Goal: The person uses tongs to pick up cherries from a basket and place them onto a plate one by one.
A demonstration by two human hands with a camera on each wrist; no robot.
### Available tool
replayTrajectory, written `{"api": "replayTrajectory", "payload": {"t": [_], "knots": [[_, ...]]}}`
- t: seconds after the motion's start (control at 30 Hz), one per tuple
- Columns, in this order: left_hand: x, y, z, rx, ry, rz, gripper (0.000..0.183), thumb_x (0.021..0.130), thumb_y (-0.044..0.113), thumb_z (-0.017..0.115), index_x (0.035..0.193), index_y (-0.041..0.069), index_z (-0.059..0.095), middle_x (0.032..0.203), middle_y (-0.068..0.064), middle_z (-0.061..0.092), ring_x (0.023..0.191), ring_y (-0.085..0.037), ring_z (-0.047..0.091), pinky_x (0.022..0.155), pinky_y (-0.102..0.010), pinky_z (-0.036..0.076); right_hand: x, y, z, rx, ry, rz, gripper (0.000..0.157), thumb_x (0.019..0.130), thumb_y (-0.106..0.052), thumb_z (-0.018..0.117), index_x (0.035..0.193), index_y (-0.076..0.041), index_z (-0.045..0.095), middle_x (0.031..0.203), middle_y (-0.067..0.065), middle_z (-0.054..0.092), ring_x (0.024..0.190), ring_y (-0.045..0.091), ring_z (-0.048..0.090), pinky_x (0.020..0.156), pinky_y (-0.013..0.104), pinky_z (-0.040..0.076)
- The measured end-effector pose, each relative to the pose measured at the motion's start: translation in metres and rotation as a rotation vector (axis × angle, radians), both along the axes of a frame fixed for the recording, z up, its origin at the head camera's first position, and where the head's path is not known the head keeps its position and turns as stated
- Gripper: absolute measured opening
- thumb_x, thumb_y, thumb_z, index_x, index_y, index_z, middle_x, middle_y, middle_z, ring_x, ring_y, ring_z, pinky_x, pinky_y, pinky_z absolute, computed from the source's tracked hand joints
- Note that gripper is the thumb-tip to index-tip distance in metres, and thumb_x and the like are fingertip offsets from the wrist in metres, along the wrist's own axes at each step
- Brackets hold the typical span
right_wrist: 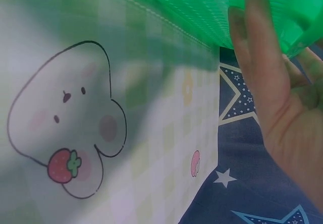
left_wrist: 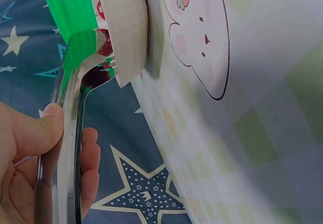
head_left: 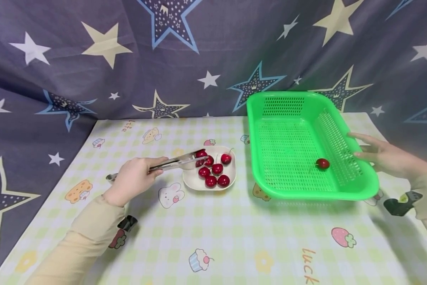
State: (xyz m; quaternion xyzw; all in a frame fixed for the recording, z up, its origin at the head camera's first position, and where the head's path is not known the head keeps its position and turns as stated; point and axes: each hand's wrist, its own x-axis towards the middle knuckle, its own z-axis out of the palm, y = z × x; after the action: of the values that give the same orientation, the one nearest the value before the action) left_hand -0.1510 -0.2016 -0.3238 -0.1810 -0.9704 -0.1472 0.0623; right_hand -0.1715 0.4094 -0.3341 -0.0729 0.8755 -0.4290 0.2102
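Note:
My left hand grips metal tongs, thumb on one side and fingers on the other. The tips of the tongs reach over the left rim of a small white bowl, around a dark red cherry. Several more cherries lie in the bowl, one with its stem up. At the right, my right hand rests with extended fingers against the right side of a green plastic basket. Inside the basket lies a single cherry with a stem.
A table covered with a checked, cartoon-printed cloth bears the bowl and basket. Behind it hangs a dark curtain with a star pattern. The basket stands to the right of the bowl, with a strip of tablecloth between them.

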Motion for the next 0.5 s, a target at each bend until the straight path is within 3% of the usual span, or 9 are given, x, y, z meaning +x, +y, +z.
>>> {"api": "replayTrajectory", "payload": {"t": [0.33, 0.5], "knots": [[0.0031, 0.0084, 0.0028, -0.066, 0.055, -0.035, 0.033, 0.083, 0.008, 0.069, 0.116, 0.012, 0.069, 0.099, -0.014, 0.072, 0.058, -0.018, 0.052, 0.055, -0.039, 0.043, -0.0015, 0.0034, -0.0027, -0.02, -0.012, -0.006, 0.07, 0.103, -0.02, 0.039, 0.152, -0.029, -0.01, 0.148, 0.04, -0.001, 0.129, 0.059, 0.017, 0.09, 0.068, 0.038], [0.0036, 0.0085, 0.0013, -0.078, 0.052, -0.032, 0.034, 0.083, 0.009, 0.069, 0.117, 0.012, 0.069, 0.1, -0.014, 0.072, 0.058, -0.018, 0.052, 0.056, -0.04, 0.044, -0.0016, 0.0031, -0.003, -0.008, -0.002, -0.008, 0.07, 0.102, -0.02, 0.04, 0.152, -0.028, -0.008, 0.148, 0.041, 0.001, 0.129, 0.056, 0.021, 0.09, 0.066, 0.04]]}}
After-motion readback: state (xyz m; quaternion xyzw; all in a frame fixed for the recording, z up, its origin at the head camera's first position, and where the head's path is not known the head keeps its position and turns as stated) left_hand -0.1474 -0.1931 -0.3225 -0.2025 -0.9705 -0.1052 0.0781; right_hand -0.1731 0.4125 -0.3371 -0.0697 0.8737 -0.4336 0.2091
